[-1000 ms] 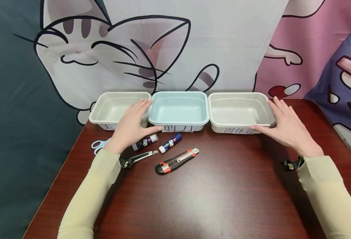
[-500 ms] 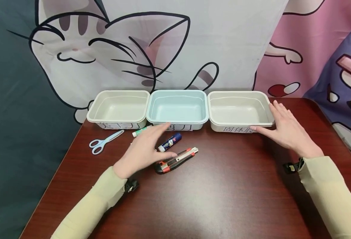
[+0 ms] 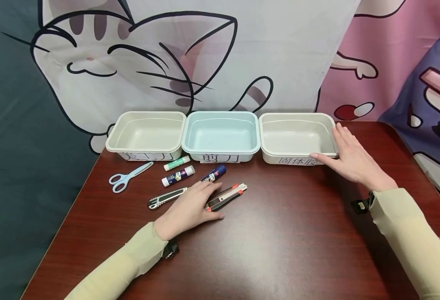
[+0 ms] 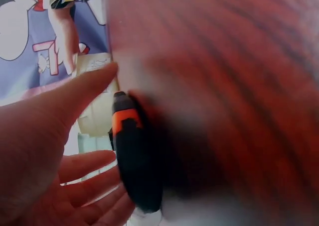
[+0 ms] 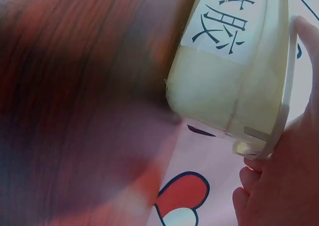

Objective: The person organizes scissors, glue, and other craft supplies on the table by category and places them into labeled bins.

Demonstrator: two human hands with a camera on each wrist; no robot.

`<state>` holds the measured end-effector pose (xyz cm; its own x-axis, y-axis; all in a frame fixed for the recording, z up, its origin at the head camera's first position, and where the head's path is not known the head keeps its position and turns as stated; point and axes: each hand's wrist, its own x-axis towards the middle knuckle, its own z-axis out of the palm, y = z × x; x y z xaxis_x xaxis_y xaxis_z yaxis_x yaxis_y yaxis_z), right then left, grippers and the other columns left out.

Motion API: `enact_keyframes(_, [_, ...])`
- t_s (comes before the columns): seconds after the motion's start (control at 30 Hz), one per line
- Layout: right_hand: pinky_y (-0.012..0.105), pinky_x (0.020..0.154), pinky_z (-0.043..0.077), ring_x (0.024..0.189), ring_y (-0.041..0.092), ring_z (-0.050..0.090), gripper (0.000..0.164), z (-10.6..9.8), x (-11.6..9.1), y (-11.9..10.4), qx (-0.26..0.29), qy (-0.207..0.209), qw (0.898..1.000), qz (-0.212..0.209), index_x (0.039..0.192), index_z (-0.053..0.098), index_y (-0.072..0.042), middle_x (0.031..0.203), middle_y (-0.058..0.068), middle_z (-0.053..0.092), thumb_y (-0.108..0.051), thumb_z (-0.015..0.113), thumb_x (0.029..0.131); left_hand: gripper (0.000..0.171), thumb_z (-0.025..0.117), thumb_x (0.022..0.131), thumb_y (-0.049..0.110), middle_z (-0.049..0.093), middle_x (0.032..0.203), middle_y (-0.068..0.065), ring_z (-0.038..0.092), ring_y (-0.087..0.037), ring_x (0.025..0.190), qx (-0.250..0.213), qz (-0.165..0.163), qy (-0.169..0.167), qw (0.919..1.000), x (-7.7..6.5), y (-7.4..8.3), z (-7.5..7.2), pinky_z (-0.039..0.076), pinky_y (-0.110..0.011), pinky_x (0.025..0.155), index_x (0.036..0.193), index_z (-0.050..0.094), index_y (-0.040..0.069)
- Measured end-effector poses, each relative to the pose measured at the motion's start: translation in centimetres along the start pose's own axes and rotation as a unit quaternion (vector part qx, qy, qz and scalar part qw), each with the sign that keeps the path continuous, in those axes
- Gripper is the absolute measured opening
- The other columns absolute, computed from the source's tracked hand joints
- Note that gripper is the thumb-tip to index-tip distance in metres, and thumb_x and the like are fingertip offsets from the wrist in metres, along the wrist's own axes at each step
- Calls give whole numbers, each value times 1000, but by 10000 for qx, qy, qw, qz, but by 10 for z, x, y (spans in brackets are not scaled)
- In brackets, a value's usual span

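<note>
My left hand (image 3: pixel 190 210) is over a red-and-black utility knife (image 3: pixel 229 197) lying on the table, covering its rear end. In the left wrist view, the thumb and the spread fingers stand apart on either side of that utility knife (image 4: pixel 135 159), not closed on it. My right hand (image 3: pixel 356 160) rests against the right end of a cream bin (image 3: pixel 270 158), its fingers extended along the end and its thumb near the front rim. A black-and-silver utility knife (image 3: pixel 164 199) and a blue glue stick (image 3: pixel 217 172), partly hidden, lie near the left hand.
Light-blue scissors (image 3: pixel 126 179), a green glue stick (image 3: pixel 176 163) and a dark glue stick (image 3: pixel 178 176) lie at the left. A blue bin (image 3: pixel 190 152) and another cream bin (image 3: pixel 113 148) continue the labelled row. A cat-print cloth (image 3: pixel 287 54) hangs behind the table (image 3: pixel 279 241).
My left hand has left the left bin and come down and rightward to the red-and-black utility knife. My right hand stays at the right bin.
</note>
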<state>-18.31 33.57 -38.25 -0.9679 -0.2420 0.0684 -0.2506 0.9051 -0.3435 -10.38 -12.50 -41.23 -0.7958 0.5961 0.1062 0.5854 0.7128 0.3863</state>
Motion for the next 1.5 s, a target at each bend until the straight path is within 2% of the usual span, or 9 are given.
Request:
enact_keyframes(0.17, [48,121,-2,153,38,-4,103,0,1,0,15,-44,10000,-8,158,10,9,166,25,-1,-56,60,97,62,87,82,37,61,108,-3,54,-14,87,81,-15,-34,10000,2,-1,4,49,-32,75,129,65,3])
enact_keyframes(0.27, [48,121,-2,153,37,-4,103,1,2,0,-17,-41,10000,-20,158,10,9,166,26,-1,-56,60,97,54,86,83,35,60,103,-1,52,-12,82,100,23,-20,9999,4,0,4,47,-30,71,124,69,4])
enact_keyframes(0.5, [47,121,-2,153,37,-3,102,2,3,1,-84,-18,10000,-51,157,12,11,165,28,3,-57,60,97,44,85,85,32,63,99,0,53,-13,82,234,104,50,9997,4,3,3,48,-30,70,118,72,5])
enact_keyframes(0.83, [48,121,-2,152,40,-3,101,-1,3,-1,-22,-128,9999,-68,155,15,14,165,28,1,-56,59,98,38,85,84,30,64,97,-2,56,-17,85,503,323,214,9980,7,5,-3,49,-34,75,110,72,5])
enact_keyframes(0.97, [48,121,-2,152,39,-4,101,-1,4,-1,51,-144,9999,-62,155,15,14,165,29,1,-56,60,98,39,85,85,29,65,100,-1,58,-18,87,530,329,394,9973,9,5,-15,50,-35,76,115,72,6])
enact_keyframes(1.17, [49,121,-1,153,38,-4,103,2,7,-2,95,-154,9998,-36,158,11,10,166,24,-3,-57,60,97,40,85,84,27,64,96,1,57,-17,84,408,232,844,9953,11,-1,-41,49,-35,73,116,73,7])
enact_keyframes(1.4, [49,121,0,153,38,-4,104,-1,5,-2,39,-183,9998,26,158,8,9,166,26,-1,-58,59,97,40,86,83,28,65,95,-1,57,-19,82,350,86,1516,9878,16,-18,-75,48,-40,69,115,74,8])
enact_keyframes(1.5, [49,121,-1,152,38,-5,104,-3,4,-3,21,-285,9996,28,158,7,10,166,26,-4,-58,58,98,39,84,85,26,65,94,-2,56,-20,79,266,-85,1635,9861,16,-29,-89,45,-40,68,116,73,7])
